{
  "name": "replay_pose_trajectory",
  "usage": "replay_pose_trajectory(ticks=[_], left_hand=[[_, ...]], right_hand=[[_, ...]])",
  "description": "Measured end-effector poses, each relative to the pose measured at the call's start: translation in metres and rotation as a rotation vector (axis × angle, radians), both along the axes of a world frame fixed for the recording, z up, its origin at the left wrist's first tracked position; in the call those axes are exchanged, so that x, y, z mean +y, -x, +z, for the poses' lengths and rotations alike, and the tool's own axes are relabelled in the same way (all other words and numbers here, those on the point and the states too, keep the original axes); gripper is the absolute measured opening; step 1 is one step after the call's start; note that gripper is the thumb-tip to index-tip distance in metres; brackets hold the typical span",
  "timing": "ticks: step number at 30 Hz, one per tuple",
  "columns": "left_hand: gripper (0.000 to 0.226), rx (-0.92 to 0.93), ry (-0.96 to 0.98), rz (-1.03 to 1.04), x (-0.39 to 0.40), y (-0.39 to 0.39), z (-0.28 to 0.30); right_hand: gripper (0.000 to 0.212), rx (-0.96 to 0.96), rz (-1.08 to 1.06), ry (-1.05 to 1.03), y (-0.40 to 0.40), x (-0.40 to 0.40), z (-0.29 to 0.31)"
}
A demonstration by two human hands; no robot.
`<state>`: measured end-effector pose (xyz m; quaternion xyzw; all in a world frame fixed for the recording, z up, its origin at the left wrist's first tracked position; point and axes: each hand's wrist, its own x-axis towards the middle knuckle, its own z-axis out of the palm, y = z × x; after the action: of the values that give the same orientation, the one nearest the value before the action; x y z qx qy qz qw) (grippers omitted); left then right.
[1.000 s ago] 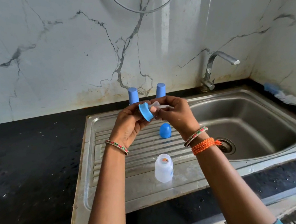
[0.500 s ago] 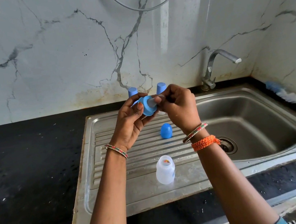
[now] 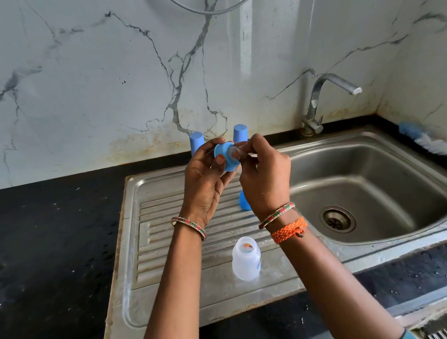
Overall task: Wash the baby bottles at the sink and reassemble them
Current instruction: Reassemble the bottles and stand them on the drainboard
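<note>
My left hand (image 3: 204,183) holds a blue bottle collar ring (image 3: 226,157) above the drainboard. My right hand (image 3: 264,175) pinches a clear teat (image 3: 238,151) that pokes through the ring. A small open clear bottle (image 3: 246,258) stands upright on the drainboard (image 3: 168,233), below my hands. A blue cap (image 3: 243,200) lies on the drainboard, mostly hidden behind my right wrist. Two blue-capped bottles, one (image 3: 197,142) on the left and one (image 3: 239,132) on the right, stand at the back behind my hands.
The steel sink basin (image 3: 366,184) with its drain (image 3: 337,219) lies to the right, under a tap (image 3: 326,93) at the back. A bottle brush (image 3: 426,141) rests on the right rim. Black countertop (image 3: 42,250) stretches to the left.
Both hands rose slightly and came closer together. The teat, held apart beside the ring a second ago, now sits in the ring's opening. The bottle on the drainboard has not moved.
</note>
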<state>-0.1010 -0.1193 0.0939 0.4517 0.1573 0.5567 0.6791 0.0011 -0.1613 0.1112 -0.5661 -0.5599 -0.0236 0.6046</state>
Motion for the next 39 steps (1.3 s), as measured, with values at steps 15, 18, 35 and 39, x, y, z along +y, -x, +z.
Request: replay_pose_trajectory(ticks=[15, 18, 35, 39], left_hand=[[0.071, 0.024, 0.030, 0.025, -0.003, -0.006, 0.000], [0.035, 0.084, 0.043, 0.051, 0.000, -0.003, -0.010], [0.067, 0.204, 0.087, -0.096, -0.003, 0.020, -0.013], [0.078, 0.191, 0.045, 0.013, -0.008, 0.003, -0.007]], right_hand=[[0.011, -0.165, 0.063, -0.165, -0.016, -0.006, -0.007], [0.018, 0.163, 0.189, 0.099, -0.015, -0.007, -0.003], [0.014, 0.137, 0.269, 0.333, -0.024, -0.008, 0.011], [0.013, 0.207, 0.149, 0.275, -0.019, -0.006, 0.016]])
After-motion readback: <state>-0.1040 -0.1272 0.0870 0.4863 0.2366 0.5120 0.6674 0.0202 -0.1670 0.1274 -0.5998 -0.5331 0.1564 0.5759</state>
